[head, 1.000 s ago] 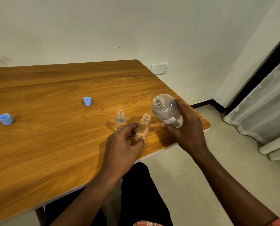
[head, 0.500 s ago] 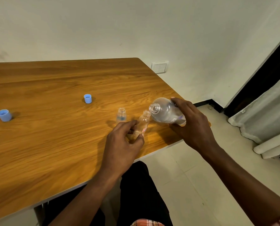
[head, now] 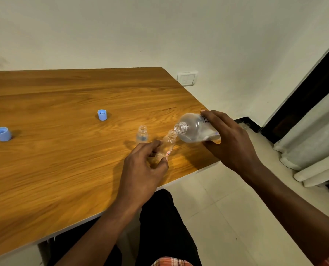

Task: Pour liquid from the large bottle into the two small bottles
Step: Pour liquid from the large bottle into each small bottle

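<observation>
1. Clear plastic large bottle lies tipped nearly flat in the right grip, its mouth at the rim of the tilted small bottle.
2. Left grip pinches that tilted small bottle low down, on the table.
3. Second small bottle stands upright just left of it.

We hold the big bottle on its side in our right hand. Its open mouth touches the mouth of a small bottle, which our left hand pinches and tips. Another small bottle stands just beside it on the wooden table. Two blue caps lie far off.
</observation>
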`<action>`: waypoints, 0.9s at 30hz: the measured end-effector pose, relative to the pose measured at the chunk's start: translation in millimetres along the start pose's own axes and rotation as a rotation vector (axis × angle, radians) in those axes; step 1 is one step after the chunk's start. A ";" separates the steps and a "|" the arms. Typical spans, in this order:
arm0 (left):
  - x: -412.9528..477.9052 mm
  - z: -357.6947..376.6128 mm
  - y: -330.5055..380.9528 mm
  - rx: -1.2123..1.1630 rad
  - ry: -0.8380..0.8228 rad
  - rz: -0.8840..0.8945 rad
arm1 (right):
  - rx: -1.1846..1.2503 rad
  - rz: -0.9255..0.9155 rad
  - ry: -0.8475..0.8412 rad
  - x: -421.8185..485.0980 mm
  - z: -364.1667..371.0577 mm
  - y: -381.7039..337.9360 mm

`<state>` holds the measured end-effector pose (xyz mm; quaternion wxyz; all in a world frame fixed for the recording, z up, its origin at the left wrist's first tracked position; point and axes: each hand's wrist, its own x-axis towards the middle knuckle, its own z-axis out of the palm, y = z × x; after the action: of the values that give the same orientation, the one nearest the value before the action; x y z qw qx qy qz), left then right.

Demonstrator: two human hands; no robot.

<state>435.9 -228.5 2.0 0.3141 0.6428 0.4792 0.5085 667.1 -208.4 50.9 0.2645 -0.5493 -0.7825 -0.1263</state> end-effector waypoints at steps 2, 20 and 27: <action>0.0 0.2 0.1 -0.006 -0.002 -0.002 | -0.015 -0.013 0.001 0.6 -0.8 1.0; -0.4 0.8 1.2 -0.011 -0.004 0.014 | -0.098 -0.081 -0.004 7.4 -9.6 3.7; -1.4 0.5 0.3 -0.012 0.000 0.018 | -0.110 -0.088 -0.017 9.3 -11.0 4.0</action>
<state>436.4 -229.8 1.6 0.3133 0.6453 0.4704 0.5140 671.4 -204.9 64.8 0.2215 -0.5293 -0.7999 -0.1758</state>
